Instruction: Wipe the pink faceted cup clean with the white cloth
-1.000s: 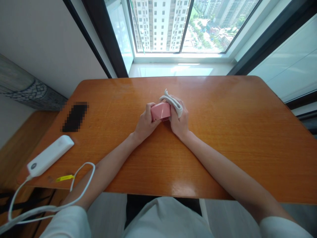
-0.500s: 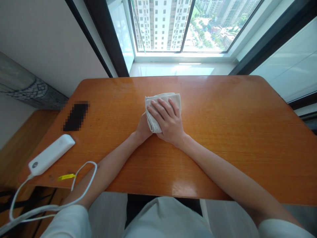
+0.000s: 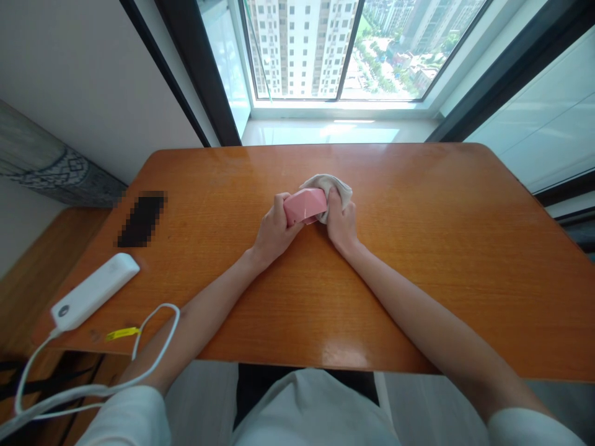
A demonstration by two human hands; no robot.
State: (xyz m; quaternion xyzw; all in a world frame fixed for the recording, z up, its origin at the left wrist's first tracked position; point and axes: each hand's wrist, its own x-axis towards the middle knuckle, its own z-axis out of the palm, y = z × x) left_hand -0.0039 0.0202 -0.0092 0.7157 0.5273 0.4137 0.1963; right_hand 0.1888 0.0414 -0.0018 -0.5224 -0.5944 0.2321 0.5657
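Right hand [image 3: 343, 224] and white cloth [image 3: 343, 188] have swung off the top of the pink object [image 3: 305, 205] since half a second ago; cloth now sits behind it and at its right end. Long axis runs roughly left-right, between the hands. Left hand [image 3: 274, 228] clasps the left end, thumb on top. Right hand pinches the cloth, thumb in front; other fingertips hidden. Table [image 3: 441, 266] edges well apart from both hands; more room right, white device [image 3: 95, 291] left.
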